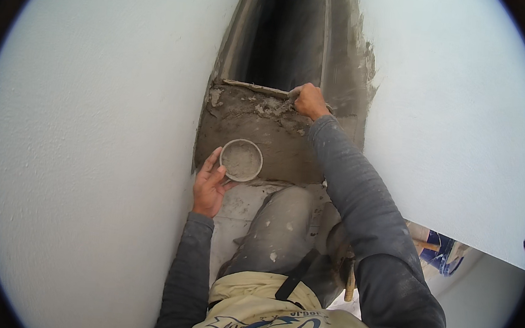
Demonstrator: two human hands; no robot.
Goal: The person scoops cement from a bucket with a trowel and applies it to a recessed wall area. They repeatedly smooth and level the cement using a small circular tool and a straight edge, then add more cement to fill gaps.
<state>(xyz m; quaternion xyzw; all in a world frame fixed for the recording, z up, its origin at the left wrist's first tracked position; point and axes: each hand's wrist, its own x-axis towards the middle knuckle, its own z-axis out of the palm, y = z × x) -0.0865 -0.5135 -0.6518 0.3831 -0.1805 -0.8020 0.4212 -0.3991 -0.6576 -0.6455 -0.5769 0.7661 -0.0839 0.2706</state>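
My left hand point(210, 186) is wrapped round the side of a small round bowl point(244, 141), thumb at its rim. Grey mortar point(241, 161) lies inside it. Farther up, my right hand point(310, 101) is closed at the right end of a thin pale edge strip point(253, 87). A bit of grey shows at its fingertips, but I cannot make out what it is. Between the hands spreads a mortar-coated surface point(264, 136), rough and lumpy near the strip and smoother lower down.
Beyond the strip is a dark tall opening point(285, 36) with mortar-coated sides. White walls stand close at left point(93, 126) and right point(445, 110). At lower right are a blue bucket point(442, 257) and, beside my leg, a wooden handle point(350, 283).
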